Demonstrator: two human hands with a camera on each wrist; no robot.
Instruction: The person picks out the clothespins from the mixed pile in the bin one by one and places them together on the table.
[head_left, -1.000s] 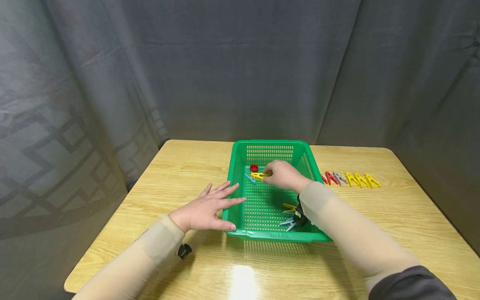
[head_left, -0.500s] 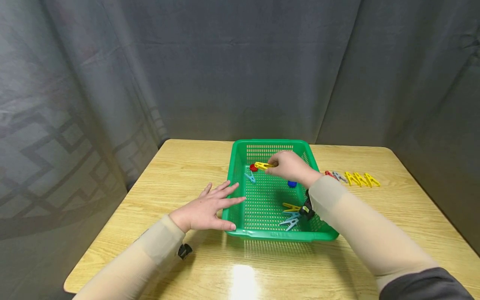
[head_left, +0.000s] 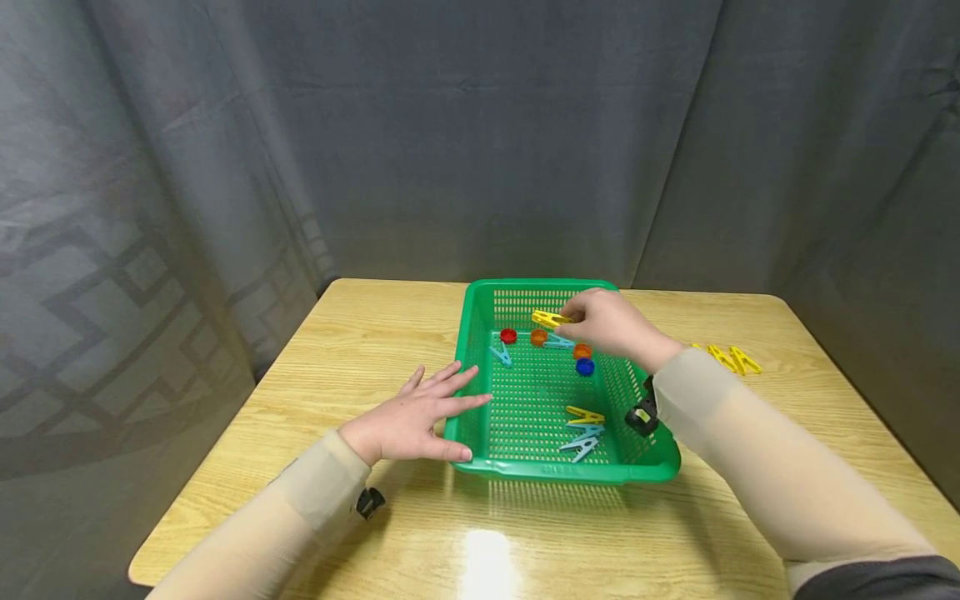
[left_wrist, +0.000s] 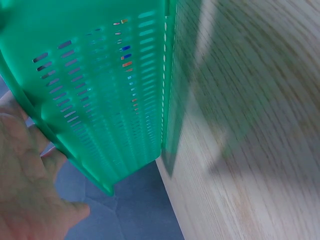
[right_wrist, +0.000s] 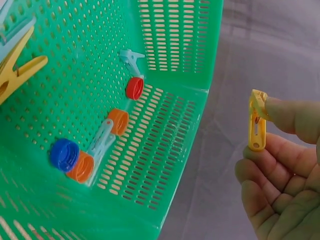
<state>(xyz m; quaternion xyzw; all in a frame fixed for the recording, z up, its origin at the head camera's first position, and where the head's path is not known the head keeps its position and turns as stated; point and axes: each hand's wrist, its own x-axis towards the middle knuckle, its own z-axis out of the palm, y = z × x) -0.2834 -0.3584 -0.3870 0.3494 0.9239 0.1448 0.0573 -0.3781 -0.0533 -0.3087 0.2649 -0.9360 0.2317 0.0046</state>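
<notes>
The fingers [right_wrist: 292,117] of your right hand [head_left: 617,327] pinch a yellow clothespin [head_left: 550,318], held up off the basket floor; in the head view it shows against the far wall of the green plastic basket [head_left: 562,472]. Your left hand [head_left: 412,417] lies across the basket's left rim, fingers straight and spread apart.

Toward the far end inside, you have a red bottle cap [head_left: 508,336], with a light-blue clothespin [head_left: 502,357] just on its near side. To their right come an orange bottle cap [head_left: 538,337], a second light-blue clothespin [head_left: 559,342], another orange bottle cap [head_left: 582,352] and, just nearer you, a blue bottle cap [head_left: 585,367]. Near the right front, another yellow clothespin [head_left: 584,415] lies behind two more light-blue clothespins [head_left: 581,450]. Beyond the basket on your right, further yellow clothespins [head_left: 722,358] lie on the wooden surface [head_left: 360,333], partly hidden by your right sleeve [head_left: 787,467].
</notes>
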